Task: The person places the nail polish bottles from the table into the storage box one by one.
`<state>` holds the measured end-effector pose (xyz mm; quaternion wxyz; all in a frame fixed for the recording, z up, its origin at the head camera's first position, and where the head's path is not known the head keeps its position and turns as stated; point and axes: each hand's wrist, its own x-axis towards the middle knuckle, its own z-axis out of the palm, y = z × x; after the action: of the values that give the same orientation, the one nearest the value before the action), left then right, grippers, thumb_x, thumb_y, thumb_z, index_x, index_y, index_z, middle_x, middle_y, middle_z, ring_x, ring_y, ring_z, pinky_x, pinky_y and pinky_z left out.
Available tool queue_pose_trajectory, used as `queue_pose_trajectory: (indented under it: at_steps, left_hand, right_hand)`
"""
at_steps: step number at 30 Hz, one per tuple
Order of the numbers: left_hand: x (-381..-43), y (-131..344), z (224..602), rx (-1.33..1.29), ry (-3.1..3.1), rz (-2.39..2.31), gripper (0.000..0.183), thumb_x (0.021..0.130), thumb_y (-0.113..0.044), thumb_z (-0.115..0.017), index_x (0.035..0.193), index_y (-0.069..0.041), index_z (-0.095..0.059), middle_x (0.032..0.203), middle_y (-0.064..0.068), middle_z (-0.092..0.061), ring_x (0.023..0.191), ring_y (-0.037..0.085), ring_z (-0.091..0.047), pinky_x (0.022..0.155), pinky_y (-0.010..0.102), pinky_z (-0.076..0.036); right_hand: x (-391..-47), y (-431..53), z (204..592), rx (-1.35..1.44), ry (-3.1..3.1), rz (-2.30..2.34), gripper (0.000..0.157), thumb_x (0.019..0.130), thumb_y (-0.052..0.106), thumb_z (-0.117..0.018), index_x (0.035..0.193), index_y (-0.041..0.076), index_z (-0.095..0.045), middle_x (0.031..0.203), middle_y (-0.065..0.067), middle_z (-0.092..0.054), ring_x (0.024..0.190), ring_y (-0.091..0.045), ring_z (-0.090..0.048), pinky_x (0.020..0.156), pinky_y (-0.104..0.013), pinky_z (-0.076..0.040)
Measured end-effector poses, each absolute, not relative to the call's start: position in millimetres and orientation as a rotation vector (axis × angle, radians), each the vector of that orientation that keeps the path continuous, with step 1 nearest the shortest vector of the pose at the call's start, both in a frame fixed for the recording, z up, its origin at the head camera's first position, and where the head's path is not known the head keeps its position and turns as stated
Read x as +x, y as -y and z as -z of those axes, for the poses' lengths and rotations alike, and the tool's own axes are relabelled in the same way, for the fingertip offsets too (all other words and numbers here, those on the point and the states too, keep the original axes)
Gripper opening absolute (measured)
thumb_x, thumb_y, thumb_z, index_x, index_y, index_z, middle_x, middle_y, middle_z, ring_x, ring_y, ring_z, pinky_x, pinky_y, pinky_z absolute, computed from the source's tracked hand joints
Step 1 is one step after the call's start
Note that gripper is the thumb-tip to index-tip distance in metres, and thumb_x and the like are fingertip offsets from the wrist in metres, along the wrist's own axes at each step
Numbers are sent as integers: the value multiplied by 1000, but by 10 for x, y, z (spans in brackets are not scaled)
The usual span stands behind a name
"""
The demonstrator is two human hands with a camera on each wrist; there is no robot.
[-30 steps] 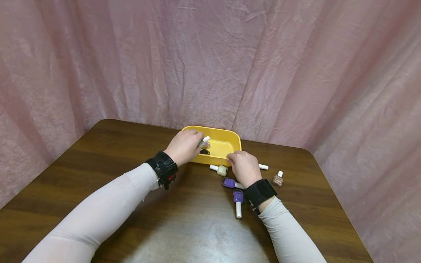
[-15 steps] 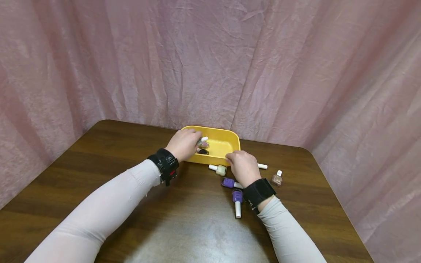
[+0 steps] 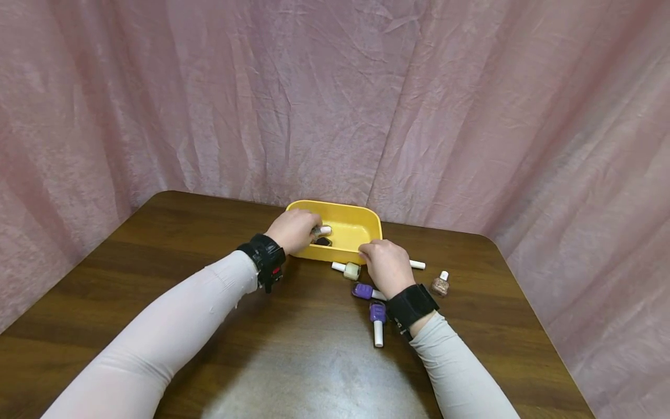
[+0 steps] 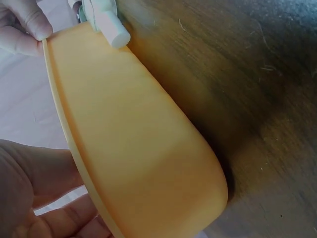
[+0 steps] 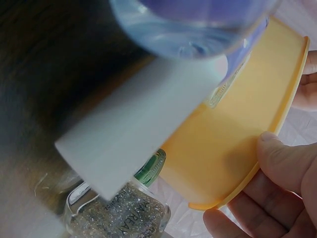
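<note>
A yellow plastic bin [image 3: 335, 255] stands at the back of the table. My left hand [image 3: 295, 228] reaches over its left end and holds a nail polish bottle [image 3: 324, 230] low inside, white cap pointing right; the fingers hide most of its glass. Beside it in the bin lies a dark nail polish bottle [image 3: 324, 241]. My right hand [image 3: 388, 265] pinches the bin's front right rim, with the thumb [image 5: 277, 153] on the outer wall in the right wrist view.
In front of the bin lie a pale green polish bottle [image 3: 352, 271] and two purple ones [image 3: 363, 291]. A glitter bottle [image 3: 440, 285] lies to the right, near a white cap [image 3: 416, 265] partly behind my right hand. Pink curtain [image 3: 335, 105] hangs behind the table.
My left hand has lowered the held bottle further into the bin, and its white cap has tipped from slanting upward to nearly level. The right hand keeps its place on the rim.
</note>
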<state>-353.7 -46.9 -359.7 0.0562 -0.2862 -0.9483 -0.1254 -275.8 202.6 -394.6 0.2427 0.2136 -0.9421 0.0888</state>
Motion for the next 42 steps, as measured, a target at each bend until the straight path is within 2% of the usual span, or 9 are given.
queue_pose_trajectory:
  at_steps: [9, 17, 23, 30, 36, 38, 42]
  left_hand:
    - [-3598, 471, 3600, -863, 2942, 380, 10, 102, -17, -81, 109, -10, -83, 94, 1, -73, 83, 23, -60, 80, 40, -50]
    - [-3655, 488, 3611, -821, 2994, 414, 12, 102, -19, -81, 109, -10, -84, 93, -1, -73, 83, 22, -60, 78, 39, -50]
    - [-3676, 505, 3609, -806, 3026, 458, 16, 102, -19, -80, 115, -10, -83, 93, 0, -72, 82, 22, -62, 76, 38, -49]
    - [-3722, 511, 3625, -799, 3052, 458, 13, 102, -18, -79, 112, -10, -82, 92, 0, -71, 82, 22, -61, 74, 37, -47]
    - [-3738, 529, 3614, -805, 3056, 497, 17, 98, -16, -80, 114, -9, -82, 90, 0, -71, 78, 22, -61, 73, 38, -50]
    - [-3845, 570, 3732, -836, 3019, 532, 16, 97, -20, -80, 111, -12, -83, 88, -2, -69, 75, 21, -59, 71, 38, -50]
    - [-3824, 585, 3744, -824, 2989, 511, 18, 98, -22, -81, 113, -11, -82, 92, 0, -70, 79, 22, -60, 75, 40, -51]
  right_hand:
    - [-2748, -2021, 3930, 587, 2578, -255, 4, 100, 12, -81, 100, 10, -85, 87, -7, -77, 82, -30, -75, 71, -50, -60]
    - [-2757, -2019, 3937, 583, 2583, -256, 3, 100, 12, -82, 100, 11, -85, 87, -7, -77, 82, -30, -75, 71, -50, -60]
    - [-2757, -2018, 3941, 584, 2575, -251, 4, 100, 12, -82, 101, 11, -85, 87, -7, -77, 82, -30, -75, 71, -50, -60]
    - [-2751, -2020, 3943, 575, 2578, -256, 4, 99, 11, -83, 102, 11, -86, 89, -7, -78, 84, -30, -75, 73, -50, -60]
    - [-2759, -2020, 3947, 576, 2585, -256, 3, 99, 12, -83, 101, 11, -86, 90, -7, -78, 84, -30, -75, 74, -50, -61]
    - [-2762, -2020, 3946, 578, 2585, -255, 3, 99, 12, -83, 101, 11, -86, 90, -7, -78, 84, -30, -75, 74, -50, -61]
    - [-2763, -2021, 3941, 582, 2582, -257, 4, 99, 11, -83, 102, 10, -86, 90, -7, -79, 85, -30, -75, 74, -49, -61]
